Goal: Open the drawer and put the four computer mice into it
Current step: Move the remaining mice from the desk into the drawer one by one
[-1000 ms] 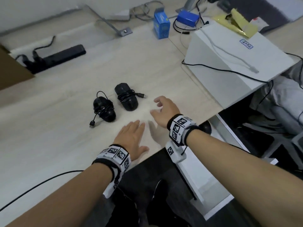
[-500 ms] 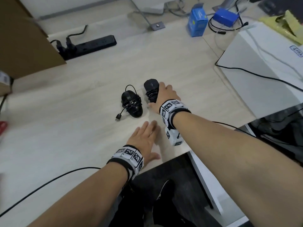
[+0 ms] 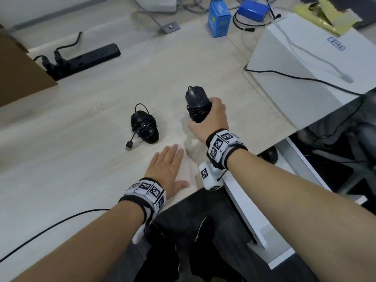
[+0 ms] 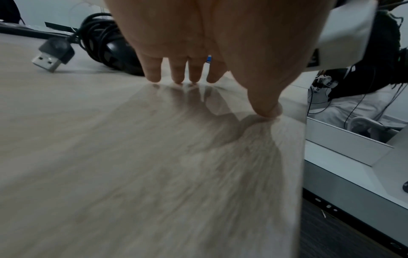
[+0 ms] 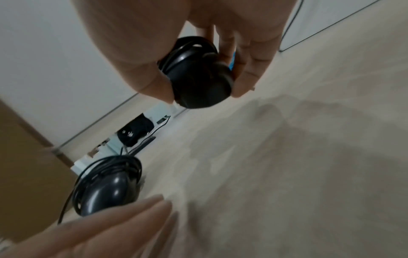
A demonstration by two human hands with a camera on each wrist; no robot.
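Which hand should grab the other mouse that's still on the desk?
Probably the left hand. It lies flat and empty on the desk, just short of the cord-wrapped mouse. The right hand already grips the other mouse, lifted off the desk, so it is busy.

Black corded computer mice in view: three. One black cable-wrapped mouse (image 3: 197, 104) is gripped in a hand, one black mouse with loose USB plug (image 3: 144, 127) lies on the desk, one dark rounded mouse (image 3: 269, 155) sits in the drawer. Blue boxes: two. Black power strips: one. Hands: two.
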